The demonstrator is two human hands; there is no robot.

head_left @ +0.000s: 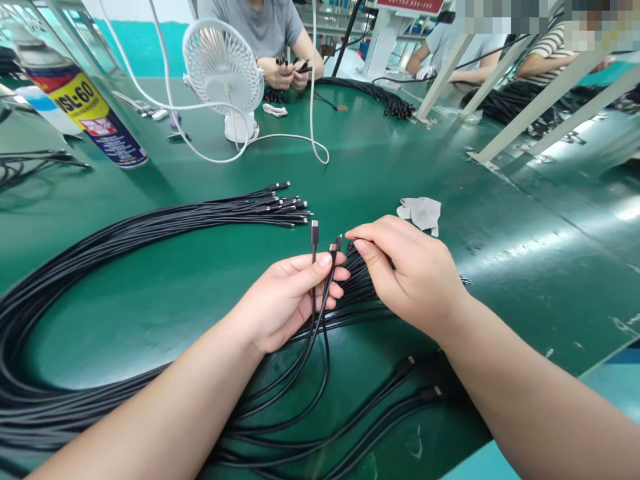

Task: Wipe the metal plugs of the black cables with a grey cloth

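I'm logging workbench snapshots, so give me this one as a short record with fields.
Left hand: holding thin black cables, plug ends up
Right hand: fingertips pinched beside those plug ends; grip unclear
Surface: glossy green tabletop
At left: looped bundle of long black cables
Behind: white plastic fan; yellow, red and blue can
Right: small crumpled white piece, material unclear

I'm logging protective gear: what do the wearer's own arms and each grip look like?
Left forearm and right forearm are bare, no sleeve in view. The left grip and right grip are ungloved human hands; no ring, watch, bracelet or marking shows.
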